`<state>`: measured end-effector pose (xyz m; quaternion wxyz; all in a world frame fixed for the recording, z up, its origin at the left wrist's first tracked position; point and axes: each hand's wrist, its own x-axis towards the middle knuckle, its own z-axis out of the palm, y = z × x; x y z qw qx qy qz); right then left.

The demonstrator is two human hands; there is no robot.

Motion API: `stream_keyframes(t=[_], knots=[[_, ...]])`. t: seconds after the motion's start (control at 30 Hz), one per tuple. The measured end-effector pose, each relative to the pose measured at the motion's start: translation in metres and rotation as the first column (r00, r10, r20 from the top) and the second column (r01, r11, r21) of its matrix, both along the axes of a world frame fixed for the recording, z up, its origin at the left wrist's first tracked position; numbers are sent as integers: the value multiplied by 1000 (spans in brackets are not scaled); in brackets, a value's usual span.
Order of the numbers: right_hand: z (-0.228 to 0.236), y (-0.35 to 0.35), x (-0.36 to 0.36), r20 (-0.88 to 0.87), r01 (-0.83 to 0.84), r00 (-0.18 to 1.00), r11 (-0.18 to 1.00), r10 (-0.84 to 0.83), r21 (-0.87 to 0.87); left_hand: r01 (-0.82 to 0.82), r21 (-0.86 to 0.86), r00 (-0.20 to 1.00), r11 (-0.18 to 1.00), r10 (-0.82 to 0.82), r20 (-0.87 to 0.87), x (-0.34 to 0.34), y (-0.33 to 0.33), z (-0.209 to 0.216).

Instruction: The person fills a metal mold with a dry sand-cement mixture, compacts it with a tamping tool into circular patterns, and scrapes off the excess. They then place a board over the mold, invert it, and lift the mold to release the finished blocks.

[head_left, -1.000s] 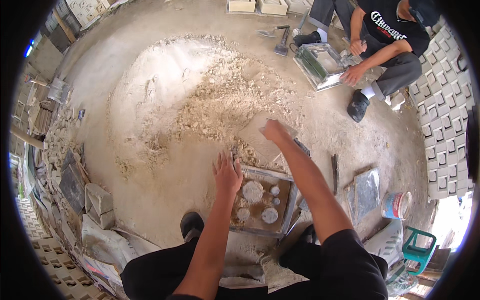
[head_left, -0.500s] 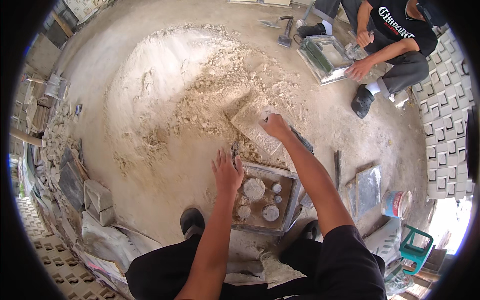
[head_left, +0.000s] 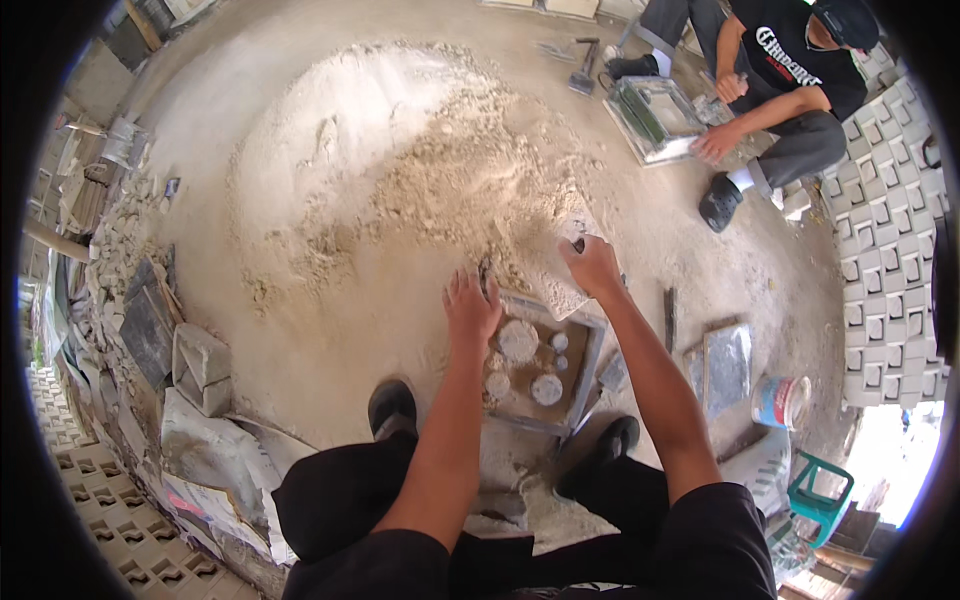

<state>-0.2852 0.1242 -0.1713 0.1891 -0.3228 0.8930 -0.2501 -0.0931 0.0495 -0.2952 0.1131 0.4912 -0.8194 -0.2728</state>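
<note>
My right hand (head_left: 594, 268) is closed around the dark handle of a flat rectangular plate (head_left: 563, 294) coated with pale sand. The plate's near end reaches the far edge of a shallow rectangular frame (head_left: 588, 368) in front of my feet. Inside the frame, several round pale pieces of different sizes, among them a large disc (head_left: 518, 341), sit on brownish sand. My left hand (head_left: 472, 308) is open, fingers stretched out, beside the frame's far left corner; whether it touches the rim is hard to tell.
A wide heap of pale sand (head_left: 400, 150) spreads beyond my hands. At the far right a seated person handles another frame (head_left: 655, 115), with a hammer (head_left: 585, 70) close by. To my right are a dark panel (head_left: 727, 368), a bucket (head_left: 780, 402) and a green stool (head_left: 820, 495).
My right hand has drawn the sandy plate from the heap's edge toward the frame and rightward. My left hand stays by the frame's corner. The whole view has shifted slightly.
</note>
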Motion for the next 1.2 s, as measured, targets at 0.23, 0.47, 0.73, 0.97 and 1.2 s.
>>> stream_keyframes(t=[0.23, 0.47, 0.73, 0.97, 1.2], knots=[[34, 80, 90, 82, 168, 981, 983, -175, 80, -23, 49, 984, 999, 31, -175, 0, -3, -5], [13, 130, 163, 401, 395, 811, 904, -426, 161, 34, 146, 866, 989, 43, -497, 0, -3, 2], [12, 105, 176, 690, 530, 575, 843, -440, 96, 80, 323, 815, 943, 125, -566, 7, 0, -7], [36, 84, 156, 852, 564, 326, 807, -410, 173, 139, 264, 682, 955, 101, -725, 4, 3, 6], [35, 73, 108, 896, 483, 237, 846, -376, 227, 270, 481, 757, 834, 125, -641, -6, -1, 9]])
